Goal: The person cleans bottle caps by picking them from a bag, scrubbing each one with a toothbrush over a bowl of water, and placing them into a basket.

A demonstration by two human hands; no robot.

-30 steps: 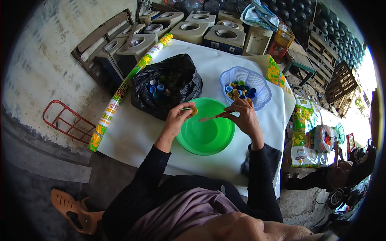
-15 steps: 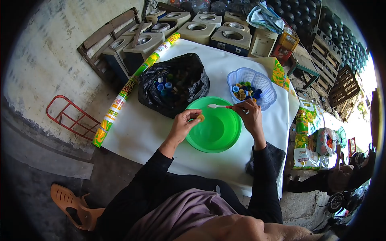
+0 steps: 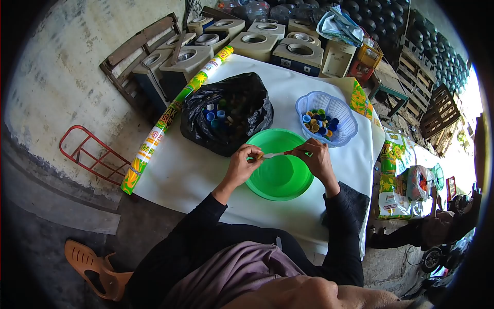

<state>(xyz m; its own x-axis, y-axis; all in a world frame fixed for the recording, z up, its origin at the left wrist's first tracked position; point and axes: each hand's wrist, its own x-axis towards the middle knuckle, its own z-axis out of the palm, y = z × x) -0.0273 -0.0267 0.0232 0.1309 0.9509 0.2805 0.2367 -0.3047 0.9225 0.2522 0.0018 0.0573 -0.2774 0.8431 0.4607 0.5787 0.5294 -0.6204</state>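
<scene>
Over the left rim of a green basin (image 3: 280, 193), my left hand (image 3: 244, 164) pinches a small yellowish bottle cap (image 3: 261, 156). My right hand (image 3: 315, 158) grips a toothbrush (image 3: 275, 155) with a white head and a reddish handle; its head meets the cap. Behind the basin to the left, an open black plastic bag (image 3: 198, 123) holds many caps, several of them blue. A blue-violet plastic basket (image 3: 347, 105) at the right contains blue, tan and green bottle caps (image 3: 320, 122). Both hands are above the basin.
A printed plastic roll (image 3: 154, 136) lies along the left edge of the white-covered table (image 3: 180, 190). A dark cloth (image 3: 355, 203) is by my right forearm. Water dispensers (image 3: 252, 44) stand behind. An orange chair (image 3: 98, 270) is at lower left; another person (image 3: 437, 226) is at right.
The toothbrush head has come to the cap, with my two hands now closer together. The view has shifted slightly, so the table things appear a little lower and further right.
</scene>
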